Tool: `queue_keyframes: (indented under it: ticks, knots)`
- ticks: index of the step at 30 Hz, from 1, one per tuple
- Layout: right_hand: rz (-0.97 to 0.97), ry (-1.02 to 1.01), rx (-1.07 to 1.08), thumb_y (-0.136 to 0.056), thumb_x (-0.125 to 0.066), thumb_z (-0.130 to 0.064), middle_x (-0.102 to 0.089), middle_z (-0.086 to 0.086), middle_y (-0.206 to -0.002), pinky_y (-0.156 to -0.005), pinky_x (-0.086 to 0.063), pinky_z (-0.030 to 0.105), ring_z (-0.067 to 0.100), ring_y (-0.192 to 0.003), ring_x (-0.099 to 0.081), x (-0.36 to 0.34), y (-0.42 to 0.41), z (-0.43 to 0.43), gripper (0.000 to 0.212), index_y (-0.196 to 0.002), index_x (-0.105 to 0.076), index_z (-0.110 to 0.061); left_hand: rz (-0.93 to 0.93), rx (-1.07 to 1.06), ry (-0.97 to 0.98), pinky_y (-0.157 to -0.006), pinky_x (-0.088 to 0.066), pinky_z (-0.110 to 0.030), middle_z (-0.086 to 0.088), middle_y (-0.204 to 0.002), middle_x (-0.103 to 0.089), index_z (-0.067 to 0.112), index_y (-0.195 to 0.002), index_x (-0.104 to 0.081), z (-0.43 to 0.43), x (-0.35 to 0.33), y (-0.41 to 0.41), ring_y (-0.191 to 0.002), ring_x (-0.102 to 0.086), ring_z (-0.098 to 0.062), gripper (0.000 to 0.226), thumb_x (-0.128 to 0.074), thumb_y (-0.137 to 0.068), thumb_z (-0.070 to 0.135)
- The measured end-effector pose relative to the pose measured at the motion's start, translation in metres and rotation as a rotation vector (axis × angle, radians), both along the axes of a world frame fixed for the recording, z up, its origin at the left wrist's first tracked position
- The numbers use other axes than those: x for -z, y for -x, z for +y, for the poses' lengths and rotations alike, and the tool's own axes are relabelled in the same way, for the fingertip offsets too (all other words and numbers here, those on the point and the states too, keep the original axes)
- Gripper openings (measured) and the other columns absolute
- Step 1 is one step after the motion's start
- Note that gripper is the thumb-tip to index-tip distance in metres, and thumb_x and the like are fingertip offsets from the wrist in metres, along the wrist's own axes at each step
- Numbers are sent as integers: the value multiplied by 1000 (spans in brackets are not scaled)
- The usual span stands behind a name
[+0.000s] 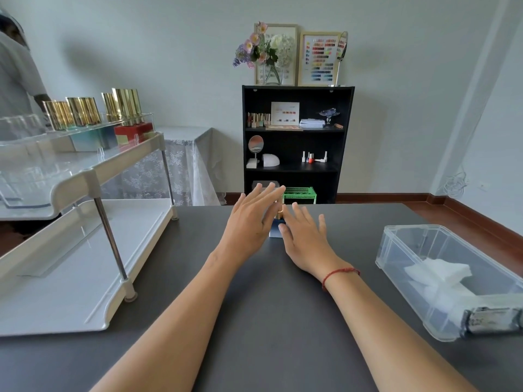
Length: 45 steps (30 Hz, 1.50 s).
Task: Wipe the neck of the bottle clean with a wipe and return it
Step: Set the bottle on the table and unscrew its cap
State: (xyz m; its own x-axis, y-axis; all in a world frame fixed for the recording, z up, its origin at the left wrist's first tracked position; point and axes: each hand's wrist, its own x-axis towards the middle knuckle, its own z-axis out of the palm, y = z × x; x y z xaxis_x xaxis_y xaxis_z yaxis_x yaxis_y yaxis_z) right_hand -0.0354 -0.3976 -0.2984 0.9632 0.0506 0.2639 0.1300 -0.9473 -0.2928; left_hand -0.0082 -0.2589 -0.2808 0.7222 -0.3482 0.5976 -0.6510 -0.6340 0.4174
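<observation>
On the dark table [254, 321], both forearms reach forward, left hand [249, 222] and right hand [304, 236] open with fingers spread around a small blue bottle [276, 229] mid-table; next likely means fetching a wipe [437, 271] from the clear box [402, 250] at right

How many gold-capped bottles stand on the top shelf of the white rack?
4 visible: one at the left, one beside it, a small one partly hidden, and the tallest at the right. More may be hidden behind them.

Blue gold-capped bottle [276, 227] upright; white wipes [437, 274] apart.
</observation>
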Motion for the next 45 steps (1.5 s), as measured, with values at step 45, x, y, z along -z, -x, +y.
queue_keyframes:
  ticks: [45]
  knots:
    - [-32, 1, -10, -102, -18, -32, -4, 3, -160, -115, 8, 51, 20, -147, 5, 2, -2, 0, 46, -149, -14, -30, 88, 38, 330, -106, -42, -29, 6, -112, -67, 21, -143, -41, -10, -3, 4, -111, -58, -5, 51, -57, -94, 23]
